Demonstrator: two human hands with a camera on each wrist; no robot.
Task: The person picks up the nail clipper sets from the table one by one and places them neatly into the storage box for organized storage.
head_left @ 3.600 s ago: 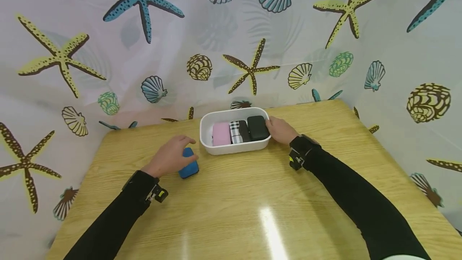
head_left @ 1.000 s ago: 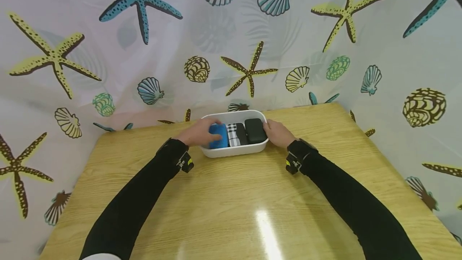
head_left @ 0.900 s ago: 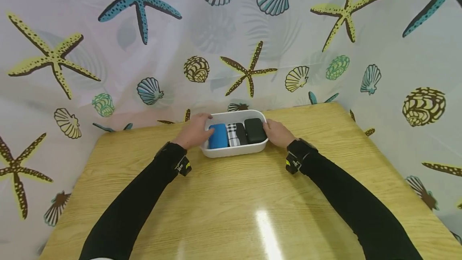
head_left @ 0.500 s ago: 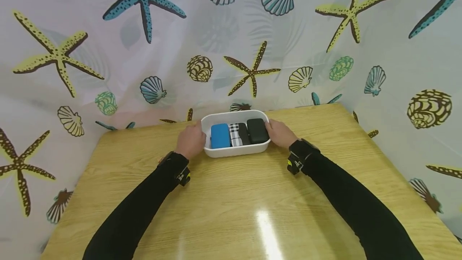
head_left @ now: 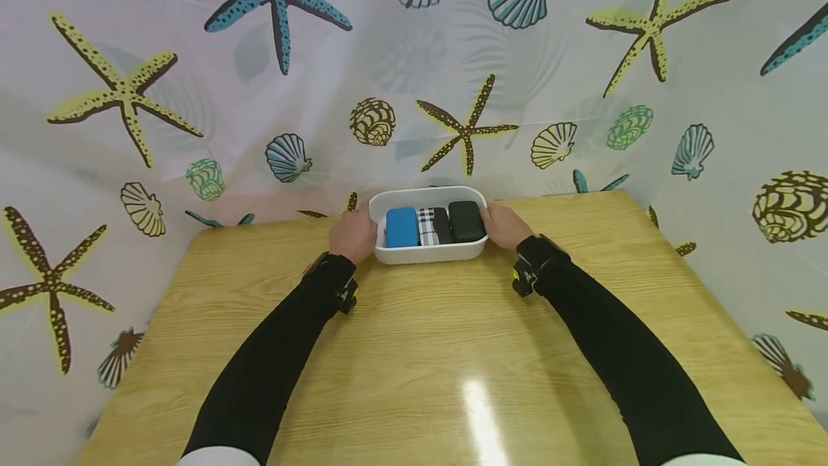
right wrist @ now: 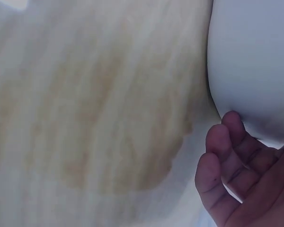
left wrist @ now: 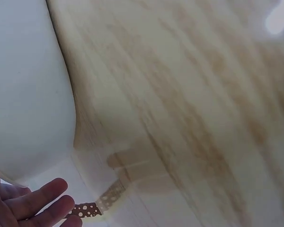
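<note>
A white oblong bin (head_left: 428,255) stands near the back of the table in the head view. Inside it, from left to right, lie a blue block-shaped item (head_left: 402,227), a black-and-white checked item (head_left: 428,227) with a black part, and a black rounded case (head_left: 466,221). My left hand (head_left: 352,234) holds the bin's left end, and my right hand (head_left: 506,225) holds its right end. In the right wrist view, curled fingers (right wrist: 217,142) lie against the bin's outer wall. The left wrist view shows bent fingers (left wrist: 38,198) beside the white wall.
The wooden table (head_left: 414,351) runs under both arms, with a light reflection toward its front. Right behind the bin hangs a white cloth (head_left: 323,78) printed with starfish and shells, which also closes off both sides.
My left hand set the blue item in the bin where a pink item showed, then let go and took the bin's left end. The bin has shifted slightly toward the cloth and straightened.
</note>
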